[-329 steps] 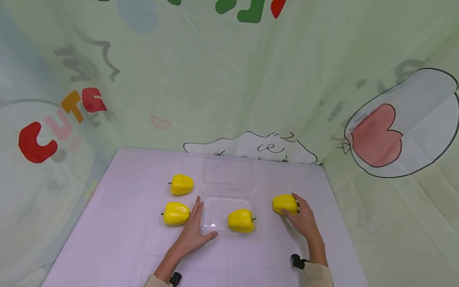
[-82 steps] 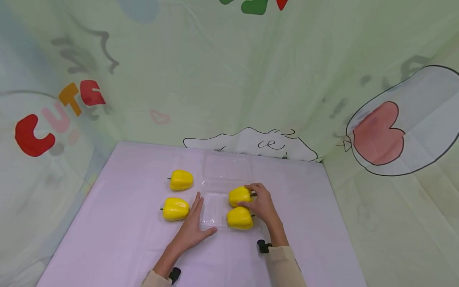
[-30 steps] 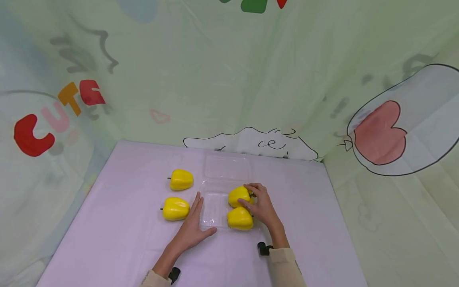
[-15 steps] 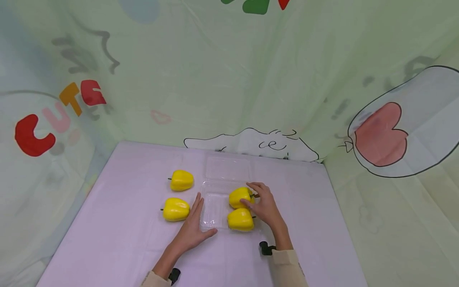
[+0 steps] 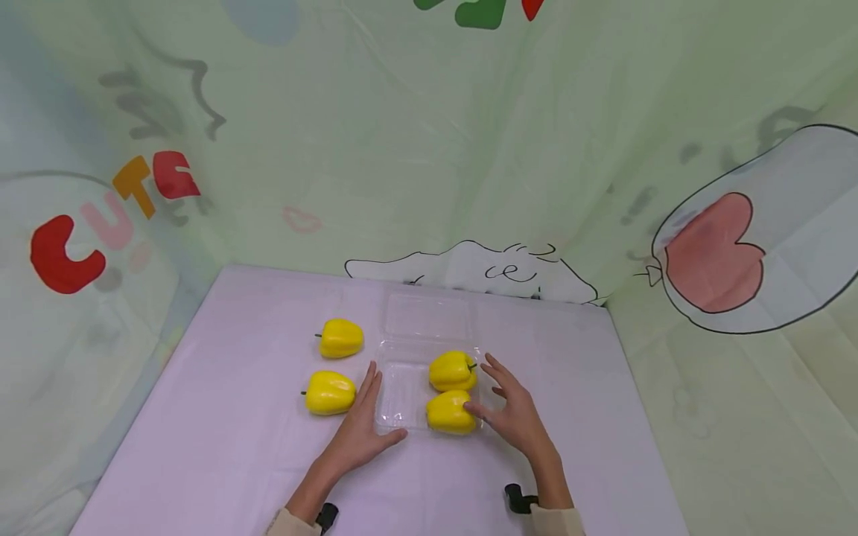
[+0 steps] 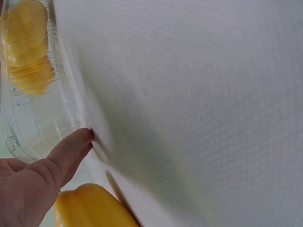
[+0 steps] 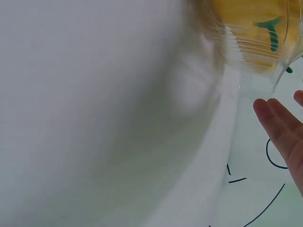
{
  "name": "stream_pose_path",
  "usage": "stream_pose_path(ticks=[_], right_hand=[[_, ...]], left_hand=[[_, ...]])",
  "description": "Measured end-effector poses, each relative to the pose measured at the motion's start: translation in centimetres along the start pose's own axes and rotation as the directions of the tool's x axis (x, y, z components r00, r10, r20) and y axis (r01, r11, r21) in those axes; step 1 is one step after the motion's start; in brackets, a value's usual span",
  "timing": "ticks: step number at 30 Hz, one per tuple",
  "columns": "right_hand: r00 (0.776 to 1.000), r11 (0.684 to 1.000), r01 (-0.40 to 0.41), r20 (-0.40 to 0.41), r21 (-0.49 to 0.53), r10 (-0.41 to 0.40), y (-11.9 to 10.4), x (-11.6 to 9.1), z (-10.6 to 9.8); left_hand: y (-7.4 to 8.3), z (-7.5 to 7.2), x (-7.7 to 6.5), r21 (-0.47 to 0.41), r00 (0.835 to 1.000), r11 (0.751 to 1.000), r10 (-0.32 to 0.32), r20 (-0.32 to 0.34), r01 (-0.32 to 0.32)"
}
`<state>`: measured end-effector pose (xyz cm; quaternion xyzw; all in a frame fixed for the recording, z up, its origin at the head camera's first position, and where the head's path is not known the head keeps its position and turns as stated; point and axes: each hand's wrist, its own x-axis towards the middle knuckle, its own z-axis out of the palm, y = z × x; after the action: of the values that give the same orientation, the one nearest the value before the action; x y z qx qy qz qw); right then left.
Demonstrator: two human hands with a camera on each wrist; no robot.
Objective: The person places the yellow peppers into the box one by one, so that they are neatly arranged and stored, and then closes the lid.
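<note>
Has the empty, straight-fingered left hand [image 5: 357, 432] between an open clear plastic box [image 5: 401, 391] and the nearer of two loose glossy yellow bell peppers [image 5: 331, 392]. Spreads the empty right hand [image 5: 515, 413] right of two boxed yellow peppers [image 5: 452, 371]; cannot tell whether touching. Faces pale green printed cloth [image 5: 402, 149].

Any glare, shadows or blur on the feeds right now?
Head: small glints on the clear container; left wrist: a soft shadow on the cloth near the left hand; right wrist: cloth blurred, yellow pepper streaked through the container's ridged wall.
</note>
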<state>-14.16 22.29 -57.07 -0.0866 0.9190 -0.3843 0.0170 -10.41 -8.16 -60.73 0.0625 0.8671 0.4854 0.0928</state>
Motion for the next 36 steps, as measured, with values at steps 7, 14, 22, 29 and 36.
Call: stream_pose_path(ticks=[7, 14, 22, 29, 36], right_hand=[[1.000, 0.997, 0.026, -0.010, 0.068, -0.025, 0.8, -2.1, 0.9], [0.999, 0.993, -0.031, -0.018, 0.116, 0.033, 1.1, -3.7, 2.0], [0.998, 0.991, -0.013, -0.061, 0.131, 0.021, 1.2, -4.1, 3.0], [0.998, 0.990, -0.012, -0.055, 0.143, 0.021, 1.3, -4.1, 3.3], [0.997, 0.991, -0.013, -0.076, 0.137, 0.024, 1.3, -4.2, 3.9]], left_hand=[[0.0, 0.0, 0.0, 0.002, 1.000, 1.000, 0.000, -0.001, 0.000], [0.1, -0.1, -0.1, -0.009, 1.000, 1.000, -0.007, 0.003, 0.007], [0.0, 0.0, -0.1, -0.008, 1.000, 1.000, -0.009, 0.001, 0.009], [0.0, 0.0, -0.1, 0.000, 1.000, 1.000, -0.003, 0.003, 0.003], [0.1, 0.0, 0.0, 0.005, 1.000, 1.000, -0.006, 0.008, 0.006]])
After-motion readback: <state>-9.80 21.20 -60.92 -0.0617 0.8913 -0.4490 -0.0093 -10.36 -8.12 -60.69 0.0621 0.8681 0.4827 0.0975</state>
